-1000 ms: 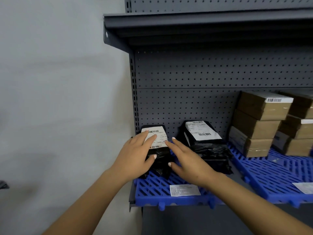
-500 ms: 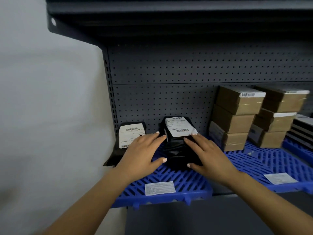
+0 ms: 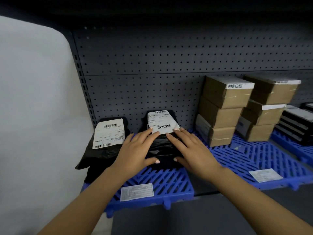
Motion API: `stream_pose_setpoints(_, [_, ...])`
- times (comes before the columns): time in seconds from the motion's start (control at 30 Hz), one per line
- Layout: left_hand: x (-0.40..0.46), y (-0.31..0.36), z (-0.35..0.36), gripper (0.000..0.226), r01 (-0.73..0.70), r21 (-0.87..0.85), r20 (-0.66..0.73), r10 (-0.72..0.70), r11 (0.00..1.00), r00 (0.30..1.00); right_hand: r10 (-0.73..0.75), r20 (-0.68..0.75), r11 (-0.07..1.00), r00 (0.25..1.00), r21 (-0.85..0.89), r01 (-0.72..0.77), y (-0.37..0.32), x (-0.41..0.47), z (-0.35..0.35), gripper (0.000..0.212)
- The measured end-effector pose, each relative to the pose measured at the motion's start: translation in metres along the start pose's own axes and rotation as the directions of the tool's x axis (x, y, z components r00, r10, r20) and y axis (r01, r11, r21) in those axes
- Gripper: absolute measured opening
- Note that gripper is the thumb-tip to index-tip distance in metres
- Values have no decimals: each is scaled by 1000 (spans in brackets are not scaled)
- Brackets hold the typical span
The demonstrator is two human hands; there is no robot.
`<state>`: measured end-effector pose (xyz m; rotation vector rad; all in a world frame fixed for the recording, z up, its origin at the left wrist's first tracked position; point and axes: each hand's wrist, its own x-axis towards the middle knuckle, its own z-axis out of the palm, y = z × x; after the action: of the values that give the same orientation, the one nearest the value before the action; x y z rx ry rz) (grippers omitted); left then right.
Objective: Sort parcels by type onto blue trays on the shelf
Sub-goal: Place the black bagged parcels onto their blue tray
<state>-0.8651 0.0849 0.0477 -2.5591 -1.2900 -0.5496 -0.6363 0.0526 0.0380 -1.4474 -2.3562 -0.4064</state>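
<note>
Two stacks of black poly-bag parcels stand on the left blue tray (image 3: 169, 185). The left stack (image 3: 105, 146) leans toward the shelf's left edge and shows a white label. My left hand (image 3: 135, 153) and my right hand (image 3: 193, 150) lie flat with straight fingers on the right stack (image 3: 162, 146), one on each side. Their fingertips touch the lower edge of its white label (image 3: 159, 119). Neither hand curls round the parcels.
Brown cardboard boxes (image 3: 223, 107) are piled in two stacks on the middle blue tray (image 3: 254, 158). Flat black-and-white parcels (image 3: 294, 122) sit on a third tray at the far right. A grey pegboard backs the shelf. A white wall lies to the left.
My hands moved from the left black stack to the right one and now press on it from both sides. The view shifted closer and to the right.
</note>
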Motion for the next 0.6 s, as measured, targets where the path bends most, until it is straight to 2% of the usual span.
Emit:
stream_pose_setpoints(0.27, [-2, 8, -5, 88, 35, -36, 32, -34, 999, 999, 20, -7, 1000, 1000, 24, -19, -4, -1, 0, 84])
stream_pose_setpoints(0.5, [1, 17, -18, 93, 38, 34, 80, -40, 999, 996, 32, 7, 999, 999, -1, -32, -7, -3, -5, 87])
stream_pose_setpoints(0.6, [3, 26, -22, 103, 24, 24, 26, -25, 999, 999, 68, -80, 998, 994, -11, -69, -6, -12, -12, 87])
